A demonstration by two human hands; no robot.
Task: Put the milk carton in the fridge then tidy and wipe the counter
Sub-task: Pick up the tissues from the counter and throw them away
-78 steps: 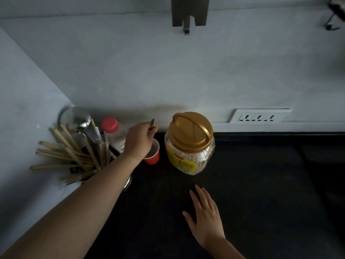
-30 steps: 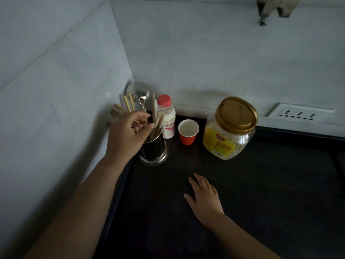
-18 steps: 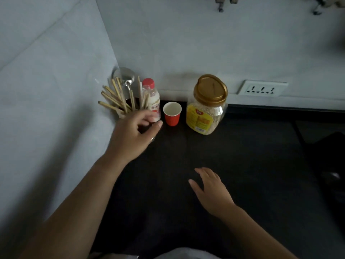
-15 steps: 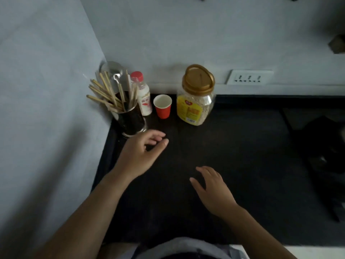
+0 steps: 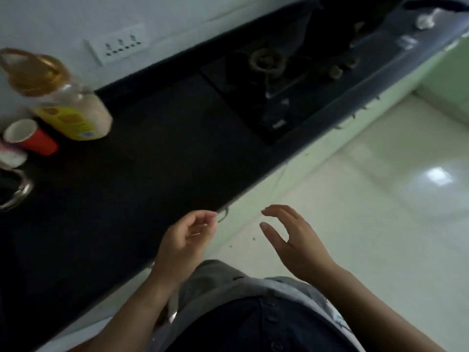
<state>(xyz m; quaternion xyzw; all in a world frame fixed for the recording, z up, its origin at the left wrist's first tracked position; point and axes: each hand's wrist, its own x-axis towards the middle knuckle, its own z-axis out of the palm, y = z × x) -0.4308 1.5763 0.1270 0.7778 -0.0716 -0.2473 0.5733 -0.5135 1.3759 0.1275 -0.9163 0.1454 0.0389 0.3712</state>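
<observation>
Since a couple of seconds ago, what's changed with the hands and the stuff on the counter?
The left hand has pulled back from the utensil holder to the counter edge, empty. The right hand has lifted off the counter and hangs open over the floor. The view has swung right, showing the stove. Jar and red cup stand as before.

I see a long black worktop [image 5: 142, 158] running diagonally from lower left to upper right, its surface dark and matte, its front edge meeting pale flooring. I cannot make out any milk carton on it.
</observation>
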